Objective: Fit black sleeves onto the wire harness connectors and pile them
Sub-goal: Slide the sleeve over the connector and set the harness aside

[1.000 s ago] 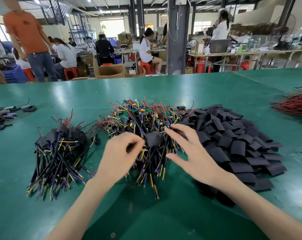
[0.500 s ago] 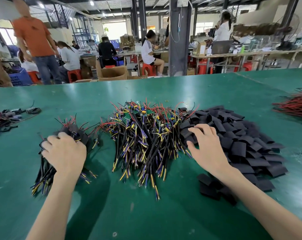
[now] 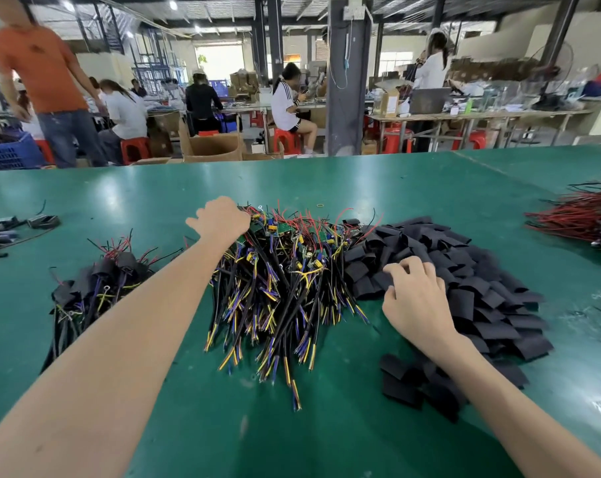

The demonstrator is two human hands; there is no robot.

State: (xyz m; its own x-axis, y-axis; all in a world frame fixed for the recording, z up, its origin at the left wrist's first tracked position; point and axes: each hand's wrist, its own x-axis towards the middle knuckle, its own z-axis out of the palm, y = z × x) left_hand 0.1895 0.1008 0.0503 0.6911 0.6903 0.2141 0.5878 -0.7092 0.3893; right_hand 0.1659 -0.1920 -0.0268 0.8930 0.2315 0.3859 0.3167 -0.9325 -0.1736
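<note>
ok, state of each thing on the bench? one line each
bare harnesses, middle pile, no sleeves on
sleeved harnesses, left pile, sleeves fitted
sleeves, loose heap, right of bare harnesses
red wires, separate heap far right, no hand on it
left hand, on far end of bare harnesses, fingers hidden, hold unclear
right hand, fingers curled on sleeves, hold unclear

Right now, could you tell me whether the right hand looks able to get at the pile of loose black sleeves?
Probably yes. The right hand rests on the left edge of the pile of loose black sleeves, with nothing lying over them. Whether it pinches one yet, I cannot tell.
</note>
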